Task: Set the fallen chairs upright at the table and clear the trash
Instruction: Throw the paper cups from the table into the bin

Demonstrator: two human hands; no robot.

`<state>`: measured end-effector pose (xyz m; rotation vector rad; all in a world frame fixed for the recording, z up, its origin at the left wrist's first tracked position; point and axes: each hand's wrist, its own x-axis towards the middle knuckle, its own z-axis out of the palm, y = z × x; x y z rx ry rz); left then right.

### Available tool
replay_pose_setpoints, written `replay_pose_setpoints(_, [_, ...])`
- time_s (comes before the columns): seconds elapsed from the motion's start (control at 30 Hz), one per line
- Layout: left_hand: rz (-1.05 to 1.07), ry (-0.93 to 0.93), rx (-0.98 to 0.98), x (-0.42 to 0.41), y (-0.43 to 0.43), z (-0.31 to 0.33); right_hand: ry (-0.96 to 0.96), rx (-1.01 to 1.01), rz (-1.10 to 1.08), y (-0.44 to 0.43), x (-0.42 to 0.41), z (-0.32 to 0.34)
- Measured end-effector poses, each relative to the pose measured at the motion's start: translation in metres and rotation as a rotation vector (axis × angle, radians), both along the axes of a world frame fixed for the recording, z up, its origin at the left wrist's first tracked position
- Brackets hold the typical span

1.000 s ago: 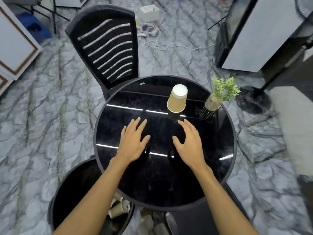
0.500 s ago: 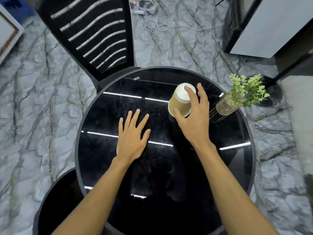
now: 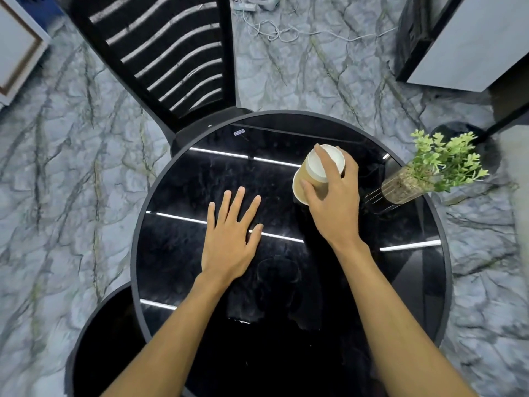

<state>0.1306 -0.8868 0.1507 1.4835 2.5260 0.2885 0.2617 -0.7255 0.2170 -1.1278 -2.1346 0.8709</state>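
Paper cup (image 3: pixel 310 179) now wrapped in the right hand (image 3: pixel 333 202)'s grip, which was hovering a second ago; left hand (image 3: pixel 230 239) stays flat, empty on the table (image 3: pixel 400 282). Trash pickup's underway.

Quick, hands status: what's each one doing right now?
Left hand: open, fingers spread, flat over the round black glossy table, holding nothing.
Right hand: closed around the upside-down brown paper cup with the white base.
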Motion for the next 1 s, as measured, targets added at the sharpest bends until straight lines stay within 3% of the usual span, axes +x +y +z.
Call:
replay_pose_setpoints(0.4, [-0.001,-0.005,0.016,0.0,-0.002,0.001,-0.017,0.037,0.063,-0.026,0.023,0.008])
replay_pose_setpoints(0.57, [0.005,-0.116,-0.008,0.005,-0.012,0.022,-0.055,0.047,0.139,-0.055,0.039,0.022])
replay_pose_setpoints(0.73, [0.084,-0.175,0.06,0.018,-0.071,0.053,-0.057,0.017,0.206,-0.095,0.043,0.041])
replay_pose_setpoints(1.0, [0.397,-0.218,0.085,0.031,-0.234,0.077,-0.03,-0.038,0.449,-0.197,0.017,0.067])
